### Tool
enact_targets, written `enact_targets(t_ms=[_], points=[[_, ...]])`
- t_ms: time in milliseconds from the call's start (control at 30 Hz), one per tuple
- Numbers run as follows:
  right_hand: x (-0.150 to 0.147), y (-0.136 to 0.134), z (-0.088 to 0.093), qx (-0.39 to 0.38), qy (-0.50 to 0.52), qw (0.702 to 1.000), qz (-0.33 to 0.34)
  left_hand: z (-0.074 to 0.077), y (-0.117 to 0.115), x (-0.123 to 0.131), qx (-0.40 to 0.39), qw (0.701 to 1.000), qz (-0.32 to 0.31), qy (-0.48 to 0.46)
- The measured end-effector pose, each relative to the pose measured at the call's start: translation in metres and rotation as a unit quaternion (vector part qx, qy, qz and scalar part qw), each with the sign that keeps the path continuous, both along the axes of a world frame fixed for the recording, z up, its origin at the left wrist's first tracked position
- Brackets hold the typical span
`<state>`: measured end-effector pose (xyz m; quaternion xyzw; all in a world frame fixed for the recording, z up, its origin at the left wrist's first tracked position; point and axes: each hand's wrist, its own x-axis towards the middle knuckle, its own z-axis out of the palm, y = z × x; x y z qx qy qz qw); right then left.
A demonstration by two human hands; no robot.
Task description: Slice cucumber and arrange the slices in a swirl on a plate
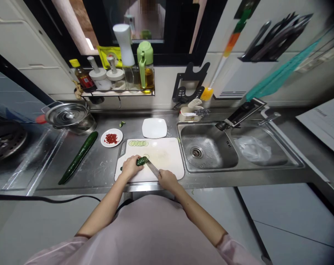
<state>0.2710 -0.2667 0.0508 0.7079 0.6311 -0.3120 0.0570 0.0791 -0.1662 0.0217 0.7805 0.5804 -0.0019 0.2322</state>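
On my feed the left hand (131, 167) has its fingers curled snugly over the cucumber (141, 161); the right hand (167, 179) is closed round the knife (153, 168). The cucumber lies on the board (169, 162), directly under the left hand, the nearer one, long axis roughly crosswise, right end at the blade. Slices (138, 143) lie beyond, in a row.

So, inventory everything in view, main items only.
Board: 1, white, counter
Cut cucumber: 1, green, board
Slices: several, pale green, board
Held knife: 1, silver, right hand
Plates: 2, white, near board
Red pieces: many, red, round plate
Whole cucumber: 1, green, counter left
Pot: 1, silver, left
Bottles and jars: 5, mixed, rack
Sink basins: 2, silver, right
Brush: 1, yellow head, wall
Cloth: 1, teal, right
Left hand: 1, bare, cut cucumber
Right hand: 1, bare, knife
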Motion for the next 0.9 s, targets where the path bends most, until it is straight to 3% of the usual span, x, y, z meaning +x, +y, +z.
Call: enact_targets(t_ms=[367, 600, 900], points=[[-0.021, 0.002, -0.001, -0.003, -0.027, 0.999, 0.029, -0.003, 0.0, -0.006, -0.016, 1.0, 0.005, -0.016], [0.01, -0.007, 0.012, 0.012, -0.032, 0.998, -0.043, -0.001, 0.017, 0.0, 0.011, 0.998, 0.008, -0.069], [0.033, -0.018, 0.01, 0.027, -0.044, 0.994, -0.095, -0.001, 0.047, 0.044, 0.031, 0.992, -0.122, -0.005]])
